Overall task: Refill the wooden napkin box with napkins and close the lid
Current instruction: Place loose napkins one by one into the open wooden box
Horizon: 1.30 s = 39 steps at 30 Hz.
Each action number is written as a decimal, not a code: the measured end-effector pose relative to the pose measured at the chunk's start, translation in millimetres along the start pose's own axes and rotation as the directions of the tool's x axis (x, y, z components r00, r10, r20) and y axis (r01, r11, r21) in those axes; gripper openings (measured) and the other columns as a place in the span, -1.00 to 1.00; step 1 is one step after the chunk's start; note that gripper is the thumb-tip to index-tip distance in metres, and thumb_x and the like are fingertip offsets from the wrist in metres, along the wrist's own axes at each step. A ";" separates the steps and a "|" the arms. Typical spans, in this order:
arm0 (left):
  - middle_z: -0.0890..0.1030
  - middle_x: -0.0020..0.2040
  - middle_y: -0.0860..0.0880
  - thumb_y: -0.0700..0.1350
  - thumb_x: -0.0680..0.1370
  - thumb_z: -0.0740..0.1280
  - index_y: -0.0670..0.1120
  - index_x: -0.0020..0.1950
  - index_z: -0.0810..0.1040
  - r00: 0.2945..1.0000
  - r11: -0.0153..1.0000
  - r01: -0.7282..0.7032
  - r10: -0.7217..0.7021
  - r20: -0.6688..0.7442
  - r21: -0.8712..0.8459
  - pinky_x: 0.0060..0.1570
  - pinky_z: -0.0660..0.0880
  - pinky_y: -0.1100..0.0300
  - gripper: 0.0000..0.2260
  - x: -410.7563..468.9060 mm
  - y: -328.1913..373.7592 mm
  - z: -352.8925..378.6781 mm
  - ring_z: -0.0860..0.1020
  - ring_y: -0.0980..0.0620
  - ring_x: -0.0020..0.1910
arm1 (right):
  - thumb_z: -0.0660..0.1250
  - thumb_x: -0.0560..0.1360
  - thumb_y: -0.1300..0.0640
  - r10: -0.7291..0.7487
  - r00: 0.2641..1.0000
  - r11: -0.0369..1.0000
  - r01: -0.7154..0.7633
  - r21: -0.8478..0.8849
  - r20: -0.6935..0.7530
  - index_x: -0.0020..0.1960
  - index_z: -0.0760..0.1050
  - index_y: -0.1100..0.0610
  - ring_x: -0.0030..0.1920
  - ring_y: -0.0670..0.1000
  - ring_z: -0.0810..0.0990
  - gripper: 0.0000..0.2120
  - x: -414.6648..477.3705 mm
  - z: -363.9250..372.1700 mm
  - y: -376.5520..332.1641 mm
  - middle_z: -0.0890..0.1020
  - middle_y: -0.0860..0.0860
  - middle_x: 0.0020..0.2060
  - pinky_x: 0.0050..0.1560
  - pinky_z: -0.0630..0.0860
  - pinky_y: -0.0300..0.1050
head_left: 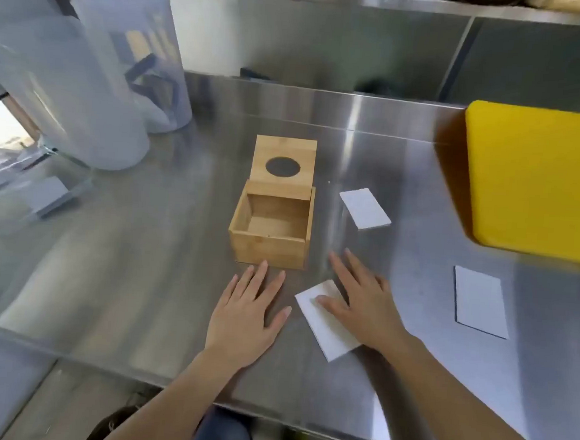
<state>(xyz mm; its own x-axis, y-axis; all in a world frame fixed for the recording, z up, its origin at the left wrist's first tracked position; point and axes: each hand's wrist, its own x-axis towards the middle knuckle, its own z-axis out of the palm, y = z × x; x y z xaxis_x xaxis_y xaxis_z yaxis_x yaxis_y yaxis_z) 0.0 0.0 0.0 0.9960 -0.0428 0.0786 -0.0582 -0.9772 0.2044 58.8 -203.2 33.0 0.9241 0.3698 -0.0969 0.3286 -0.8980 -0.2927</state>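
The wooden napkin box (269,247) stands mid-table with nothing inside. Its lid (285,150), with an oval hole, is slid back beyond the far rim. My left hand (246,314) lies flat and open on the steel just in front of the box. My right hand (362,300) rests flat on a white napkin (325,329) to the right of the box's front, fingers spread. A second napkin (365,208) lies right of the box. A third napkin (480,302) lies further right.
The steel table (142,244) carries frosted plastic containers (84,102) at the back left and a clear acrylic stand (43,192) at the left. A yellow cutting board (538,182) sits at the right. The table's front edge runs below my wrists.
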 end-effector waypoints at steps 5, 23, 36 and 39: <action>0.28 0.48 -0.01 0.32 0.52 -0.24 0.07 0.46 0.24 1.000 0.999 0.022 -0.022 0.006 0.033 0.38 -0.11 0.12 -0.36 1.8 -1.6 2.8 0.20 -0.06 0.47 | -0.22 0.34 -0.38 -0.046 0.999 0.999 0.046 0.014 0.023 0.48 0.09 -0.09 0.51 -0.02 0.05 -0.22 -4.0 15.1 5.8 0.08 -0.03 0.53 0.45 0.00 -0.01; 0.13 0.53 0.03 0.36 0.44 -0.36 0.11 0.49 0.12 1.000 1.000 0.020 -0.020 0.014 0.010 0.43 -0.15 0.11 -0.28 -1.3 0.0 -0.9 0.02 0.02 0.51 | 0.16 0.57 0.04 0.214 0.976 0.969 -0.215 0.123 0.022 0.05 0.39 0.20 -0.04 0.18 0.58 -0.78 8.0 -6.3 -15.8 0.60 0.14 0.00 -0.03 0.55 0.07; 0.16 0.52 0.03 0.29 0.50 -0.14 0.09 0.48 0.18 0.999 0.999 0.033 -0.033 0.015 -0.024 0.42 -0.16 0.14 -0.40 -1.8 0.8 -4.0 0.05 0.02 0.51 | 0.42 0.37 -0.09 0.283 0.905 0.911 -0.357 0.206 0.316 0.02 0.42 0.15 -0.01 0.11 0.55 -0.60 13.6 -17.7 -20.6 0.57 0.09 0.05 -0.11 0.46 -0.05; 0.17 0.52 0.02 0.28 0.51 -0.13 0.09 0.48 0.17 1.000 0.999 0.027 -0.027 0.014 -0.026 0.42 -0.16 0.14 -0.42 -1.8 0.8 -3.9 0.05 0.01 0.50 | 0.42 0.39 0.03 0.221 0.923 0.905 -0.315 0.287 0.316 0.07 0.47 0.21 0.02 0.13 0.56 -0.64 17.5 -17.9 -24.0 0.59 0.11 0.06 -0.02 0.52 0.01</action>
<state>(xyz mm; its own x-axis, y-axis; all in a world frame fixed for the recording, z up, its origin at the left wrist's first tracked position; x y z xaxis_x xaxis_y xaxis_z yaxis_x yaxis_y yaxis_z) -2.1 0.1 3.9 0.9981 -0.0194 0.0592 -0.0326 -0.9723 0.2314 70.5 -179.5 55.4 0.8635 0.2185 -0.4545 -0.0496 -0.8602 -0.5076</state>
